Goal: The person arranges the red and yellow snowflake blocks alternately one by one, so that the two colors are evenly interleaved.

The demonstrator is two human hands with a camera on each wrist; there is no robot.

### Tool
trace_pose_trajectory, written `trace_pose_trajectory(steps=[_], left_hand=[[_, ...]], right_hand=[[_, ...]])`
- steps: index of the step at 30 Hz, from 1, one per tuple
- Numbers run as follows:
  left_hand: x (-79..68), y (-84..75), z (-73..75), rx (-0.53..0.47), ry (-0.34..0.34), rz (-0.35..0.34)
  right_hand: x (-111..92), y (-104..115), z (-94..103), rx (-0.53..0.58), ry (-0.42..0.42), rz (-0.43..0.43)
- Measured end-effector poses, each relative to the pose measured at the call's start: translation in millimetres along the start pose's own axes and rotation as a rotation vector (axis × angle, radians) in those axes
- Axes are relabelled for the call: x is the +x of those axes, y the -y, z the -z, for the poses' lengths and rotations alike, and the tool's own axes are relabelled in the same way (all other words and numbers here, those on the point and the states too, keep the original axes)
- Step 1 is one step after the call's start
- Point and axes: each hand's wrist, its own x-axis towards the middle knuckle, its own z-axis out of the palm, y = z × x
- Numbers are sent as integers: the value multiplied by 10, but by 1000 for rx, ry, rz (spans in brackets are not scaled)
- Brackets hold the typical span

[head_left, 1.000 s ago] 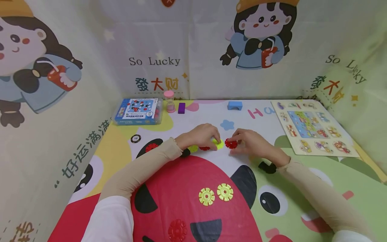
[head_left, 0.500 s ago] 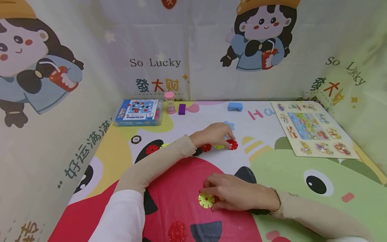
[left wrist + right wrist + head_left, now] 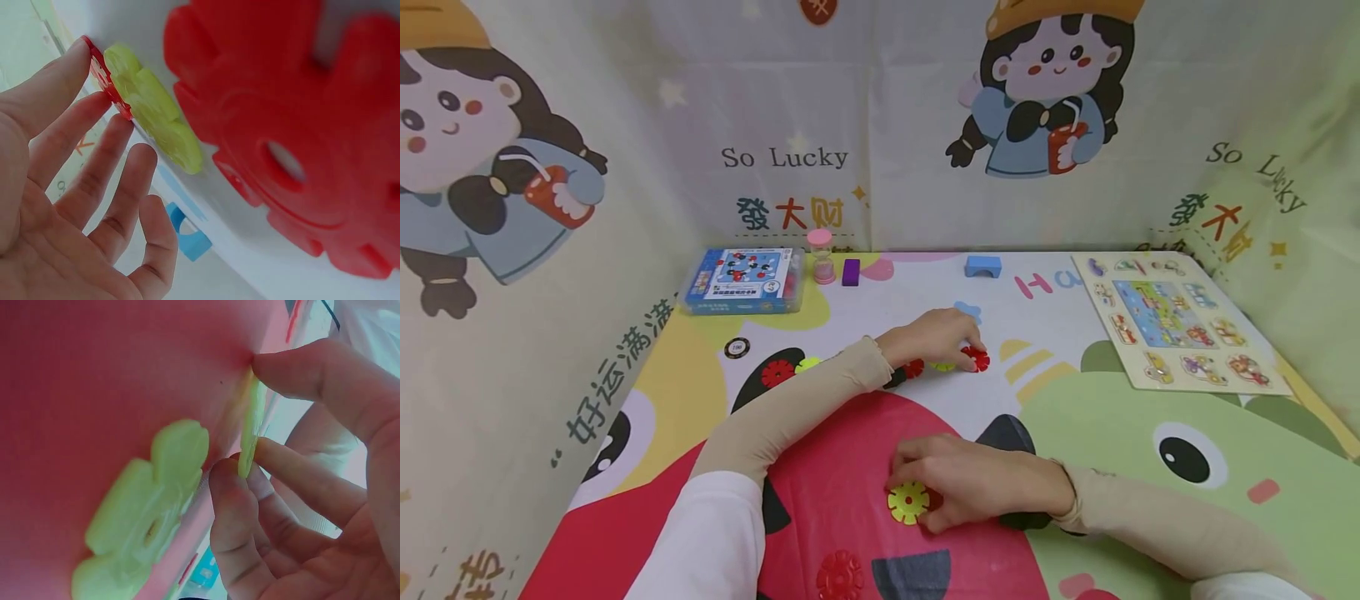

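Observation:
My left hand pinches the edges of a red snowflake disc at the right end of a row of red and yellow discs. Beside it lies a yellow snowflake disc, and a large red disc fills the near side of the left wrist view. My forearm hides the row's middle. On the printed red area, my right hand pinches a yellow snowflake disc between thumb and fingertips. A second yellow disc lies under that hand, visible in the right wrist view. Another red disc lies nearer me.
A clear box of parts, a pink sand timer and a purple block stand at the back left. Farther right are a blue arch block and a wooden puzzle board. A black round chip lies left.
My right hand has come from the row's right end down to the yellow discs and pinches one, shifting it slightly. My left hand has moved right, from a yellow disc to the end red disc.

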Motion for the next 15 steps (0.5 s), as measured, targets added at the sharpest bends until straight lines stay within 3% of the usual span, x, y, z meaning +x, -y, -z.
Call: trace_pose_trajectory(steps=[9,12,15], left_hand=[[-8,1,-5,-5,-7,3],[-5,-1,-1,-6,-5,4],[5,-9,5,-8,-3,-5]], right_hand=[[-25,18,-8,-51,-42,-18],[-102,-32,60,-78,-91,-68],[-277,-225,214,-55,-162,-165]])
